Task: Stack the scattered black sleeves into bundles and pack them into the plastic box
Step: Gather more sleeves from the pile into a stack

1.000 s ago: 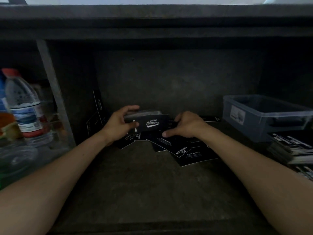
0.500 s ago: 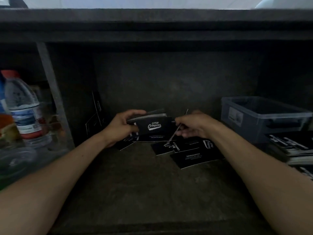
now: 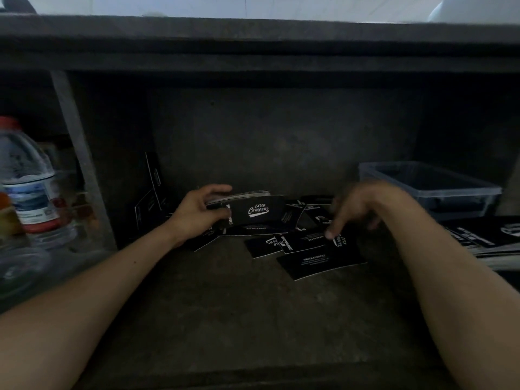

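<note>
My left hand (image 3: 198, 211) grips a bundle of black sleeves (image 3: 253, 210) with white lettering, held upright on edge just above the dark shelf floor. My right hand (image 3: 356, 208) hangs over the loose sleeves (image 3: 315, 253) scattered flat on the shelf, its forefinger pointing down and touching the top one; it holds nothing. More loose sleeves lie under and behind the bundle. The clear plastic box (image 3: 427, 190) stands at the right, behind my right forearm.
A stack of sleeves (image 3: 489, 239) lies at the far right, in front of the box. Two sleeves (image 3: 149, 198) lean against the left wall. A water bottle with a red cap (image 3: 26, 178) stands left of a metal post (image 3: 81, 161). A low shelf board hangs overhead.
My right hand has let go of the sleeve it was adding to the bundle and moved right and down onto the loose pile. The left hand keeps the bundle in place.
</note>
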A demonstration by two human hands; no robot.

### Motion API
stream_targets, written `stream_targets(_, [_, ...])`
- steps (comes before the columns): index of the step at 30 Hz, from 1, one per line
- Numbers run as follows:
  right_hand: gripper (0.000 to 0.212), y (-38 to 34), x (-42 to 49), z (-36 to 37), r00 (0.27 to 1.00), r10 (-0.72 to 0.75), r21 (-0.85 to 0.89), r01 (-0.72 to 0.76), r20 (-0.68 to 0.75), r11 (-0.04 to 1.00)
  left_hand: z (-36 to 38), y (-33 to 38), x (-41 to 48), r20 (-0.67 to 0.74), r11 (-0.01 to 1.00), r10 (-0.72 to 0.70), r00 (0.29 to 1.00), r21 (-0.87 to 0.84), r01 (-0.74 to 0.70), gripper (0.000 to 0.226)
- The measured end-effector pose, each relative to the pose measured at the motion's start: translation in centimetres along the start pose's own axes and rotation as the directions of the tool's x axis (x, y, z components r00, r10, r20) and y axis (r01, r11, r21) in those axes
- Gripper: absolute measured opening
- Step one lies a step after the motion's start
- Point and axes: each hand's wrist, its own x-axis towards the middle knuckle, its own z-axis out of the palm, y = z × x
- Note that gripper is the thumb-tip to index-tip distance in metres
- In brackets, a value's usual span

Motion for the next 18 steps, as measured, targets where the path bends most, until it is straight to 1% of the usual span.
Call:
stream_targets(1, [0.091, 0.2, -0.4, 0.1, 0.997, 0.057, -0.047, -0.055, 0.057, 0.997, -0.1, 0.0, 0.0, -0.008, 1.000, -0.030, 1.000, -0.009, 0.030, 0.052])
stream_targets(2, [0.096, 0.2, -0.7, 0.3, 0.993, 0.084, -0.055, -0.080, 0.086, 0.995, -0.3, 0.0, 0.0, -0.008, 0.998, -0.057, 0.998, -0.011, 0.057, 0.053])
stream_targets(3, [0.096, 0.0, -0.6, 0.5, 0.991, 0.089, -0.046, -0.085, 0.098, 0.995, -0.4, -0.1, 0.0, -0.001, 0.997, -0.076, 0.997, -0.009, 0.076, 0.054])
stream_targets(5, [0.086, -0.5, -0.1, 0.8, 0.993, 0.056, 0.015, -0.058, 0.109, 0.998, -0.5, -0.2, 0.0, 0.015, 0.996, -0.091, 0.996, -0.007, 0.091, 0.057])
stream_targets(8, [0.067, -1.1, 1.1, 1.1, 0.992, -0.004, 0.104, -0.009, 0.126, 0.995, -0.7, -0.2, -0.1, 0.039, 0.997, -0.076, 0.996, 0.008, 0.076, 0.061])
stream_targets(10, [0.063, -1.1, 1.4, 1.5, 0.992, -0.026, 0.160, 0.005, 0.127, 0.987, -0.6, -0.2, -0.1, 0.045, 0.998, -0.062, 0.997, 0.024, 0.061, 0.060])
stream_targets(12, [0.058, -1.0, 1.4, 1.8, 0.991, -0.050, 0.270, 0.015, 0.124, 0.963, -0.4, 0.0, -0.1, 0.025, 0.998, -0.055, 0.998, 0.045, 0.054, 0.055])
stream_targets(14, [0.047, -0.7, 1.2, 1.5, 0.993, -0.108, 0.423, 0.076, 0.052, 0.903, -0.5, 0.0, -0.1, -0.004, 0.997, -0.065, 0.998, 0.036, 0.065, 0.050])
stream_targets(16, [0.037, -0.5, 0.8, 0.7, 0.975, -0.190, 0.593, 0.219, -0.112, 0.775, -0.5, -0.1, 0.0, -0.029, 0.997, -0.078, 0.996, 0.004, 0.079, 0.050])
stream_targets(18, [0.036, -0.9, 0.3, 0.2, 0.902, -0.293, 0.667, 0.431, -0.316, 0.608, -0.4, -0.3, 0.1, -0.037, 0.995, -0.100, 0.994, -0.014, 0.099, 0.050])
